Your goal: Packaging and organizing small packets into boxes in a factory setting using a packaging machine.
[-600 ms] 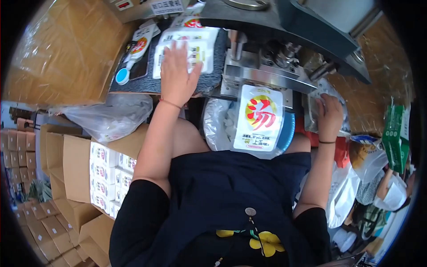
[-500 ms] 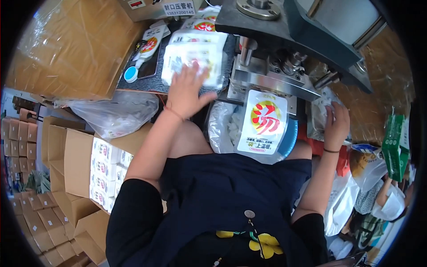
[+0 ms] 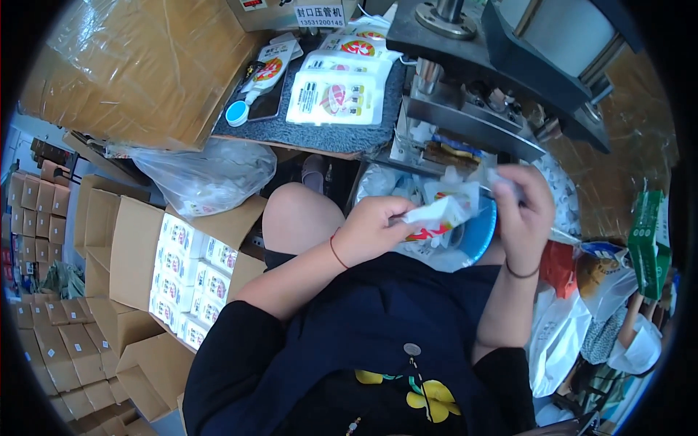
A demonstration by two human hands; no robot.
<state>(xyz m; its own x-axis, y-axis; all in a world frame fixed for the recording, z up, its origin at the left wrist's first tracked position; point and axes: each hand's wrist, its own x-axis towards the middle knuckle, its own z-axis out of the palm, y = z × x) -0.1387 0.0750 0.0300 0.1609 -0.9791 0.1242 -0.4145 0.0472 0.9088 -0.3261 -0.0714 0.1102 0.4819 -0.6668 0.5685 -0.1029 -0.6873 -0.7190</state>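
My left hand point(image 3: 374, 229) pinches the edge of a white printed pouch point(image 3: 445, 216) with red and yellow marks, tilted over my lap. At the pouch's other end is my right hand point(image 3: 525, 207), its fingers curled together by the pale, see-through edge. Whatever those fingers hold is blurred. Beneath the pouch are a blue basin point(image 3: 480, 236) and a clear plastic bag point(image 3: 374, 182). Just beyond both hands stands a metal press point(image 3: 472, 120).
Flat pouches point(image 3: 338, 98) lie on a grey cloth-covered table point(image 3: 320, 134) with a spouted pouch point(image 3: 265, 73) and a blue-topped round tub point(image 3: 237, 113). A bag of small white pieces point(image 3: 561, 190) is right. An open carton point(image 3: 134, 254) of white packs is left; a green box point(image 3: 647, 243) is far right.
My left hand has left the pouches on the table and now grips a pouch over the basin. My right hand has come inward from the bag of white pieces. No pouch lies before the press.
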